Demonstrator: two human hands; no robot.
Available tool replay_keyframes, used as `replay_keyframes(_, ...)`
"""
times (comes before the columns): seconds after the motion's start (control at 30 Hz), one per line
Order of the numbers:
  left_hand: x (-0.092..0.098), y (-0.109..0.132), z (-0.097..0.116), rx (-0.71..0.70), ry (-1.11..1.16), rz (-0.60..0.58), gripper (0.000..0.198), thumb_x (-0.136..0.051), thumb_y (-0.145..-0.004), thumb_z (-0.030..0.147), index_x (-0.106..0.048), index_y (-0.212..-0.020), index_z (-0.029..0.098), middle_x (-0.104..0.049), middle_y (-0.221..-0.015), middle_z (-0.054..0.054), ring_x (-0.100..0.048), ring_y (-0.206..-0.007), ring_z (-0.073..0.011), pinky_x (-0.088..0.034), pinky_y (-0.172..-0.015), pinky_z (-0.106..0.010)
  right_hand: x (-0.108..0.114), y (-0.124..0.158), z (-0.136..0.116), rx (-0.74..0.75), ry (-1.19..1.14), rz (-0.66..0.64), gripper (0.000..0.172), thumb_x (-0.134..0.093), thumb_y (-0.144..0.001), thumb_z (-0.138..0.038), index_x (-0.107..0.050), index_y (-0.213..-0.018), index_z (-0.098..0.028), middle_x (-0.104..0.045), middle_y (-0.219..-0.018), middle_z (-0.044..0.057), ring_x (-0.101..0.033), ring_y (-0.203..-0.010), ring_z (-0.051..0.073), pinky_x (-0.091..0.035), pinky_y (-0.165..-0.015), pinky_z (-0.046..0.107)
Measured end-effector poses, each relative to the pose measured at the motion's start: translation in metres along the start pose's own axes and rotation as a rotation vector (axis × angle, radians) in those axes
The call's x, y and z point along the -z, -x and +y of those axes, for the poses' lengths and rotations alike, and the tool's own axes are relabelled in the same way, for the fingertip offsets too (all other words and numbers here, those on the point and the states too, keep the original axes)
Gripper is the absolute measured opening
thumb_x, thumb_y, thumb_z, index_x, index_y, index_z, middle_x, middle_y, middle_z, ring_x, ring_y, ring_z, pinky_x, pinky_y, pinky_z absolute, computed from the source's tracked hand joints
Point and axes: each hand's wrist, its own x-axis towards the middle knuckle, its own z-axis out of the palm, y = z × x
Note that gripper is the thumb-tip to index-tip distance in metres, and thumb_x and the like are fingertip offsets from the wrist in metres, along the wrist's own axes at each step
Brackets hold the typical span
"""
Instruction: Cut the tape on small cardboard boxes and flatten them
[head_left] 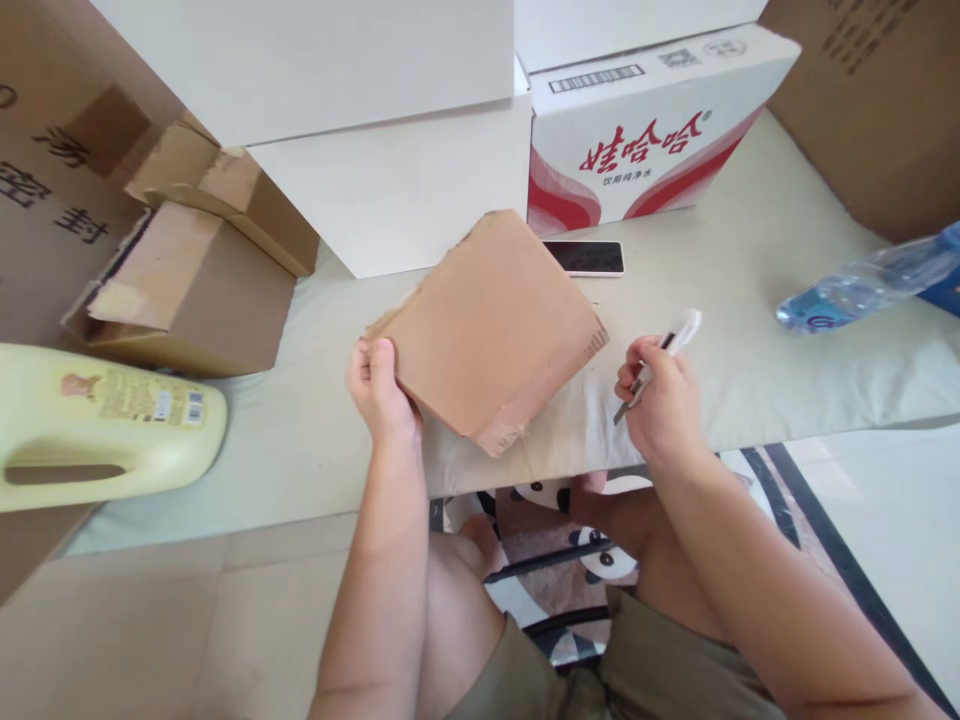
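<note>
A brown cardboard box [495, 320] is held tilted above the pale cloth-covered surface. My left hand [386, 390] grips its left corner, with the thumb on the upper face and the fingers behind it. Along the box's upper left edge the cardboard looks torn, and tape covers part of the lower right edge. To the right of the box, apart from it, my right hand [664, 390] is closed around a white utility knife [681, 332]. The knife's blade points down and to the left, toward the cloth.
A phone-like black device [592, 258] lies behind the box. White cartons [637, 150] stand at the back, and small brown boxes [225, 290] at the left. A yellow jug [112, 425] is at the far left, a plastic bottle [862, 290] at the right. A panda-patterned mat [555, 580] lies below.
</note>
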Motion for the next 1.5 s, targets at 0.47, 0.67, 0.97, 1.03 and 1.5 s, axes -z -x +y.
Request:
replay_keyframes(0.47,-0.017,0.034,0.040,-1.110,-0.469,-0.235,0.048,-0.069,-0.074,0.042,-0.031,-0.052,0.022,-0.058,-0.069,-0.007,-0.054,-0.089,-0.0272,-0.040,-0.075,-0.041,-0.003,0.011,-0.031,0.354,-0.190,-0.081,0.050,-0.056,-0.086,-0.070,-0.059,-0.070,-0.023,-0.034,-0.041,-0.010,-0.029,-0.032,0.008,-0.027,-0.035,0.024)
replay_keyframes(0.67,-0.021,0.050,0.043,-0.965,-0.414,-0.392,0.050,-0.076,-0.071,0.038,-0.034,-0.048,0.021,-0.056,-0.071,-0.006,-0.050,-0.089,-0.0284,-0.038,-0.082,-0.045,-0.003,0.034,-0.043,0.489,-0.112,-0.337,0.027,-0.077,-0.077,-0.055,-0.072,-0.074,-0.029,-0.060,-0.054,-0.004,-0.053,-0.042,0.012,-0.041,-0.040,0.027)
replay_keyframes(0.97,-0.035,0.067,0.048,-0.986,-0.399,-0.503,0.037,-0.076,-0.062,0.028,-0.043,-0.047,0.022,-0.065,-0.074,-0.005,-0.054,-0.082,-0.0266,-0.039,-0.077,-0.045,0.014,0.032,-0.042,0.537,0.068,-0.549,0.030,-0.070,-0.083,-0.055,-0.074,-0.079,-0.025,-0.064,-0.064,0.002,-0.057,-0.056,0.016,-0.045,-0.051,0.032)
replay_keyframes(1.03,-0.039,0.069,0.050,-1.032,-0.360,-0.521,0.033,-0.074,-0.063,0.023,-0.043,-0.049,0.021,-0.066,-0.080,-0.005,-0.056,-0.086,-0.0261,-0.040,-0.077,-0.044,0.015,0.030,-0.042,0.570,0.094,-0.557,0.031,-0.068,-0.083,-0.055,-0.072,-0.077,-0.025,-0.063,-0.064,0.002,-0.056,-0.056,0.017,-0.045,-0.052,0.033)
replay_keyframes(1.5,-0.032,0.062,0.041,-0.845,-0.350,-0.393,0.043,-0.070,-0.076,0.033,-0.042,-0.045,0.021,-0.057,-0.082,-0.008,-0.057,-0.090,-0.0260,-0.048,-0.077,-0.045,0.002,0.019,-0.043,0.322,-0.210,-0.333,0.019,-0.067,-0.078,-0.038,-0.059,-0.066,-0.025,-0.052,-0.058,-0.005,-0.050,-0.040,0.008,-0.040,-0.038,0.024)
